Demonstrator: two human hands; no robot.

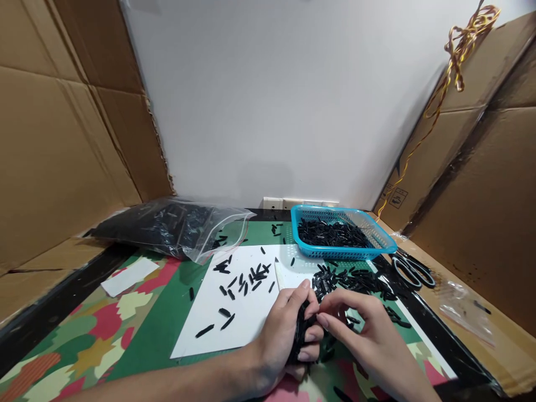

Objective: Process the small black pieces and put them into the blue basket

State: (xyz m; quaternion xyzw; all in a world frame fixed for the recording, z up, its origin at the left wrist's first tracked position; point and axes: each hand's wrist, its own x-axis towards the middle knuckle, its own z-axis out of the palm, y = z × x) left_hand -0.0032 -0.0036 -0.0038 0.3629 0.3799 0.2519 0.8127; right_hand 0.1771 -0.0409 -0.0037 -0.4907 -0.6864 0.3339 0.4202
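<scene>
The table (84, 293) fits snugly here, its far edge against a pale wall (288, 100) and tall cardboard panels (494, 190) along both sides, so sideways reach ends at the carton. At the near edge, right of middle, the left hand (278, 324) has its fingers curled tight around a bunch of black strips (299, 332). The right hand (374, 329) meets it from the right, thumb and forefinger brought together at the bunch; I can't tell whether they pinch a strip.

Just beyond the hands, a heap of black pieces (364, 281) runs toward the right edge. Behind it, near the far edge, a blue basket (345, 251) holds many more. Left of the hands, a white sheet (247, 318) lies on the green surface (154, 329), scattered pieces on its upper half and wider gaps toward its near left corner. A bulky zip bag (154, 223) fills the far left corner, with a white slip (129, 276) before it. Scissors (412, 271) rest along the right edge, beside a clear pouch (464, 312).

For markings, I see small printed symbols (397, 197) low on the right-hand panel, too small to read from here.
</scene>
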